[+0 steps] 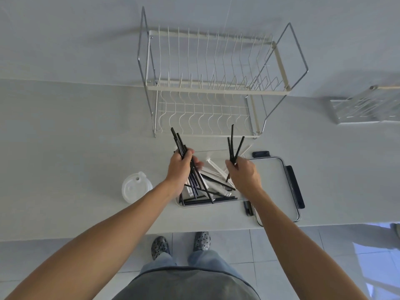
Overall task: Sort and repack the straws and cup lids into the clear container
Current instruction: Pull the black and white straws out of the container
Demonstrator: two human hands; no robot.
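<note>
Above a clear container [242, 197] of black and white straws on a pale counter [75, 137], the left hand [180, 167] grips a bundle of black straws [179, 140] and the right hand [243, 175] pinches a few black straws [234, 146] — a stack of cup lids [134, 188] sits just left.

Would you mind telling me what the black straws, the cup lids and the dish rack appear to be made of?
Black straws: likely plastic, matte, thin and stiff, held in both hands.
Cup lids: translucent white plastic, apparently moulded, with a raised rim and a small hole.
Dish rack: metal wire; the baskets look cream-coated, the outer frame bare and shiny, probably chromed or stainless.
</note>
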